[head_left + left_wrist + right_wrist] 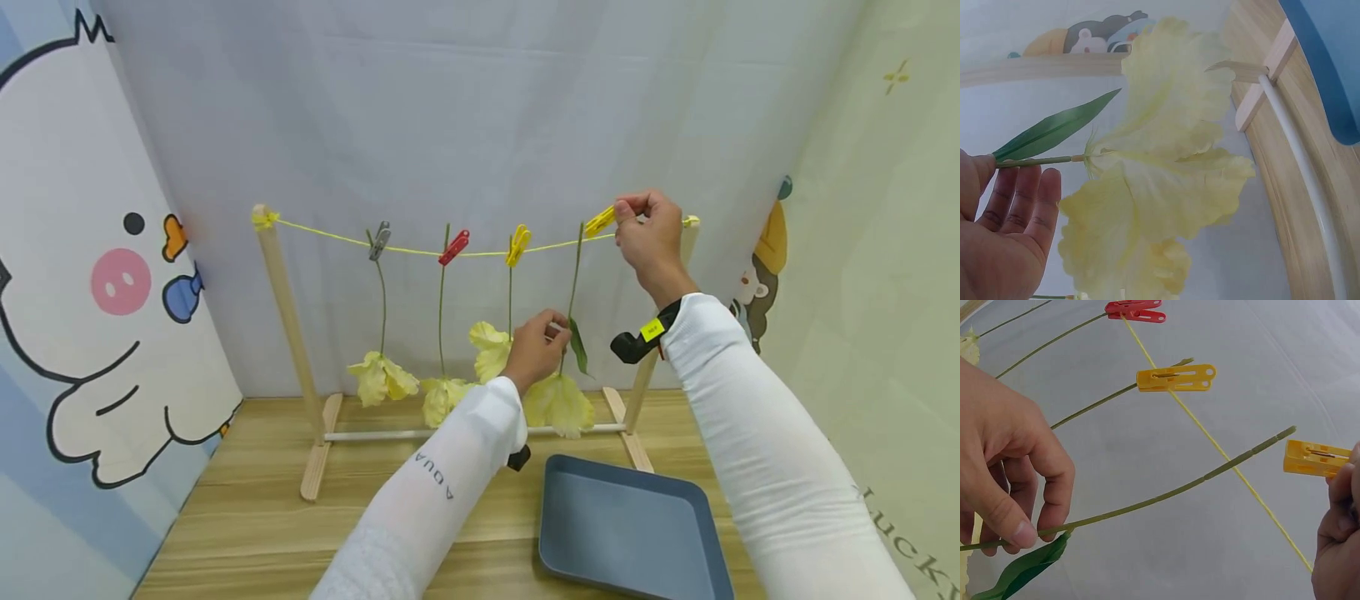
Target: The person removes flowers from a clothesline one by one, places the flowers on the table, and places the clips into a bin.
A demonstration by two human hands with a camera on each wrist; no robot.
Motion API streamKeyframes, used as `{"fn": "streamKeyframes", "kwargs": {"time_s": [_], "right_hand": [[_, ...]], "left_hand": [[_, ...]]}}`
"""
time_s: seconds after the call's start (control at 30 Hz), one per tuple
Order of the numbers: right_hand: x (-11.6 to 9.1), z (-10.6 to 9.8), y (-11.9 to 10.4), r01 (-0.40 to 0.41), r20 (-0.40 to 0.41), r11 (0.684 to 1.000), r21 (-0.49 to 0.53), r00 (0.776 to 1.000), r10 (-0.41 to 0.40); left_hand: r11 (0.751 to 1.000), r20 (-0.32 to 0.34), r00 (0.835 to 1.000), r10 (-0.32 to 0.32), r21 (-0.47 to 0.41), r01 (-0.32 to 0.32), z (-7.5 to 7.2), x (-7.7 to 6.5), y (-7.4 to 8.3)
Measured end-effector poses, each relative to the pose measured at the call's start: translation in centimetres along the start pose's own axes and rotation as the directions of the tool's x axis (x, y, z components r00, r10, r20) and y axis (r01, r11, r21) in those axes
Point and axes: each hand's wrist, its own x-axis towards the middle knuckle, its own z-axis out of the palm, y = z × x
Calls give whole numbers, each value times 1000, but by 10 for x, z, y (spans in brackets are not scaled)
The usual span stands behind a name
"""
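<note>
My left hand (537,350) pinches the green stem of a pale yellow artificial flower (1166,181) that hangs head down, a green leaf (1060,131) by the fingers. The bare upper stem (1210,475) crosses the yellow string (1260,503) near its right end. Up at that end, my right hand (651,242) grips a yellow clothespin (1313,459) by its handles, its nose close to the stem tip and off the string. Left along the string, a yellow clothespin (518,246), a red clothespin (454,247) and a grey clothespin (379,241) each hold one flower stem.
Two wooden posts, the left post (288,325) and the right post (643,387), carry the string. A white rod (375,435) joins their feet low down. On the wooden table (240,533), a grey-blue tray (630,529) lies at front right. A pale curtain (480,125) hangs behind.
</note>
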Motion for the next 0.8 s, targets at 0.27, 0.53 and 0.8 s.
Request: {"fn": "streamKeyframes", "kwargs": {"time_s": [0.27,0.53,0.8], "right_hand": [[-8,-11,1,-21,16,1000,15,1000,21],[-25,-17,16,-36,98,999,-36,994,40],[-53,-12,58,-71,194,986,-148,976,99]], "left_hand": [[999,44,999,-30,-43,32,1,-12,-5],[991,59,995,-75,-109,81,1,-22,-16],[956,117,981,-153,-234,177,8,-41,-34]]}}
